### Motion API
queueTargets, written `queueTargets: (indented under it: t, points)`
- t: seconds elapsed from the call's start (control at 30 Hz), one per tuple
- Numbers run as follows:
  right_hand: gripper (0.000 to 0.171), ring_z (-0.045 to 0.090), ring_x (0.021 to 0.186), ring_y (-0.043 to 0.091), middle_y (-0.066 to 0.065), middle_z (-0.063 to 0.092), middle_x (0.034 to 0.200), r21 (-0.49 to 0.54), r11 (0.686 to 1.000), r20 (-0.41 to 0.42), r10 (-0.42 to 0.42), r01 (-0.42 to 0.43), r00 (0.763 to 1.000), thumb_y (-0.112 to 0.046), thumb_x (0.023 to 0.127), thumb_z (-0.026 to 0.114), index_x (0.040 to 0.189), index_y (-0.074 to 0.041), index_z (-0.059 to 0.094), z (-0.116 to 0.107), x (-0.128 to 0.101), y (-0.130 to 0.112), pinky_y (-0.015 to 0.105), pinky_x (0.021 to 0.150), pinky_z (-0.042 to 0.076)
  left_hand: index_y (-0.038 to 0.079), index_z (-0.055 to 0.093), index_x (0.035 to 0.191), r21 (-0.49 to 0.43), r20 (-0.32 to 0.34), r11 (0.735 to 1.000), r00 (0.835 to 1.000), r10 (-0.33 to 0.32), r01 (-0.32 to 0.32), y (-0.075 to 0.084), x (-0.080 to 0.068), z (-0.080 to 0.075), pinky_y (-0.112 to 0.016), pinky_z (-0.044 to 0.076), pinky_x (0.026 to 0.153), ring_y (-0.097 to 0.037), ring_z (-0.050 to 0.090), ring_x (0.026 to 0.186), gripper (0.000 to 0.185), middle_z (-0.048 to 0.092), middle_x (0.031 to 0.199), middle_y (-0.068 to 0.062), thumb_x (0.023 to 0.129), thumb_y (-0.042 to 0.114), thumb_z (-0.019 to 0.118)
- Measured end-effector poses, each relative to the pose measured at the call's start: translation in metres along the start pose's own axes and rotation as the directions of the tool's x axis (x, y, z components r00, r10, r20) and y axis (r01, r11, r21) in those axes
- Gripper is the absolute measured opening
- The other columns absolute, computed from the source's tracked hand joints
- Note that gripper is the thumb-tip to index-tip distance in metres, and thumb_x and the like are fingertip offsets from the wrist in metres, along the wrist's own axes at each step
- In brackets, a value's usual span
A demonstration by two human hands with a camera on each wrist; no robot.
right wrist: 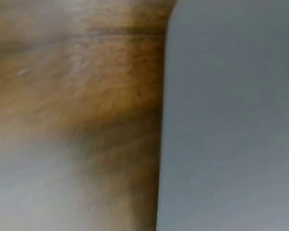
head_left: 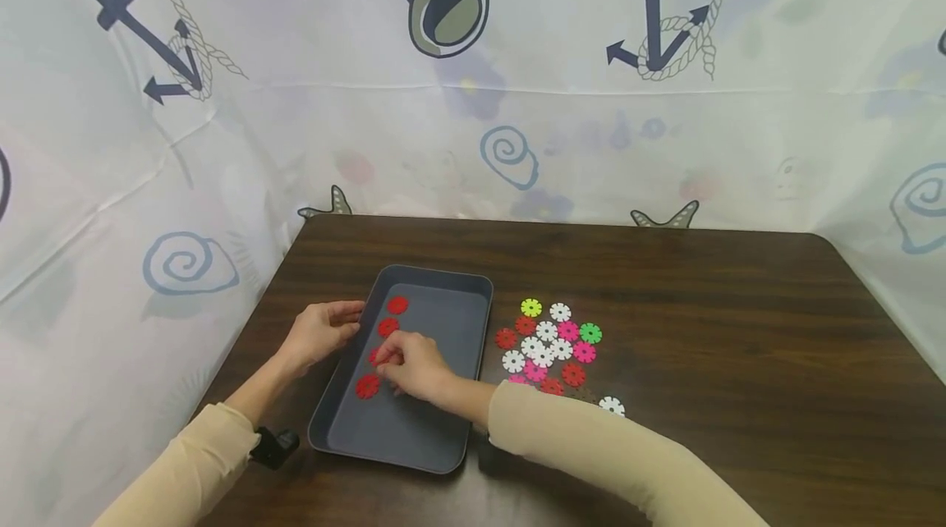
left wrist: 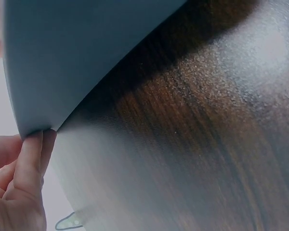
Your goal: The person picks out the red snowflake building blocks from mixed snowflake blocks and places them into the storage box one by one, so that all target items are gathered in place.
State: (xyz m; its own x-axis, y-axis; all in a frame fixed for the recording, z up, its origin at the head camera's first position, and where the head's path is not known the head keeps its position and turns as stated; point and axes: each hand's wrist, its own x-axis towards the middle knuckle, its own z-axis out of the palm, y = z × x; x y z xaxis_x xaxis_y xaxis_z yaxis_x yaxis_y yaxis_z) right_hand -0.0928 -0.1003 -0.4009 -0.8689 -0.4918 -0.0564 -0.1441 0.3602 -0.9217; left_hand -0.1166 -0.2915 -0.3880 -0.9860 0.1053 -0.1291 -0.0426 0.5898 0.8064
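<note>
In the head view a dark grey baking tray [head_left: 436, 437] lies on the table, with red notched discs [head_left: 367, 387] in a slanting column along its left side. My left hand [head_left: 319, 334] is at the tray's left rim, its fairly straight fingers [left wrist: 29, 163] touching the outer wall in the left wrist view. Over the tray, my right hand [head_left: 415, 367] has bent fingers, the tips right at a partly covered red disc [head_left: 374, 357]. Whether they pinch that disc I cannot tell. The right wrist view is blurred and shows only tray wall and table.
Right of the tray, a loose cluster of notched discs in white [head_left: 547, 332], pink [head_left: 585, 352], red [head_left: 573, 374], yellow [head_left: 531, 308] and green [head_left: 590, 333] lies on the brown wooden table [head_left: 709, 330]. My right sleeve [head_left: 591, 437] crosses beside its near edge. A patterned curtain [head_left: 562, 116] hangs behind.
</note>
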Motion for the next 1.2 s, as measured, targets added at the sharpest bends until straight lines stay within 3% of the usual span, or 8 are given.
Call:
queueTargets:
  t: [0.2,0.4,0.6,0.83,1.03,1.2]
  points:
    - [0.007,0.063,0.060,0.023,0.017,0.063,0.077,0.156,0.988,-0.013,0.016,-0.013,1.000,-0.001,0.086,0.064,0.093,0.001,0.063,-0.037,-0.015,-0.005,0.029,0.054,0.056,-0.011,0.050,0.128,-0.010,-0.001,1.000,1.000,-0.011,0.011,0.000,0.000,0.000,-0.037,0.055,0.080,-0.037,0.059,0.109,0.041,0.056,0.124,-0.029,0.090,0.001,0.058]
    - [0.014,0.060,0.060,0.014,0.022,0.062,0.083,0.201,0.980,-0.076,0.020,-0.005,0.997,-0.001,0.088,0.063,0.099,0.006,0.061,-0.080,-0.030,0.004,0.032,0.060,0.057,-0.011,0.049,0.129,-0.001,0.005,1.000,1.000,-0.015,0.015,0.001,0.000,0.000,-0.034,0.056,0.079,-0.036,0.058,0.111,0.041,0.055,0.126,-0.028,0.091,0.001,0.057]
    - [0.019,0.057,0.063,0.014,0.021,0.059,0.085,0.227,0.972,-0.108,0.090,-0.064,0.990,-0.004,0.091,0.060,0.106,0.008,0.058,-0.114,-0.047,0.016,0.033,0.065,0.057,-0.011,0.049,0.129,-0.008,0.015,1.000,1.000,-0.017,0.017,0.001,0.001,0.000,-0.035,0.055,0.080,-0.038,0.058,0.111,0.041,0.055,0.126,-0.029,0.091,0.001,0.057]
    - [0.018,0.057,0.065,0.018,0.018,0.059,0.085,0.246,0.963,-0.177,0.155,-0.109,0.972,-0.004,0.091,0.060,0.106,0.007,0.058,-0.139,-0.064,0.034,0.039,0.069,0.057,-0.012,0.048,0.129,-0.011,0.016,1.000,1.000,-0.012,0.012,0.001,0.003,0.000,-0.037,0.055,0.082,-0.038,0.058,0.111,0.041,0.054,0.126,-0.030,0.091,0.000,0.056]
    - [0.019,0.059,0.065,0.017,0.023,0.060,0.095,0.213,0.963,-0.217,0.214,-0.168,0.952,-0.006,0.091,0.060,0.106,0.004,0.058,-0.152,-0.076,0.048,0.032,0.068,0.058,-0.012,0.048,0.130,-0.007,0.018,1.000,1.000,-0.012,0.012,0.000,0.002,0.000,-0.037,0.054,0.082,-0.039,0.057,0.112,0.041,0.054,0.127,-0.030,0.091,0.000,0.056]
    - [0.020,0.058,0.067,0.018,0.022,0.059,0.091,0.212,0.960,-0.240,0.234,-0.184,0.942,-0.006,0.091,0.060,0.107,0.006,0.057,-0.160,-0.086,0.057,0.032,0.068,0.058,-0.013,0.047,0.130,-0.005,0.019,1.000,1.000,-0.006,0.006,0.000,0.001,0.001,-0.037,0.055,0.081,-0.039,0.057,0.112,0.042,0.054,0.126,-0.030,0.091,0.000,0.055]
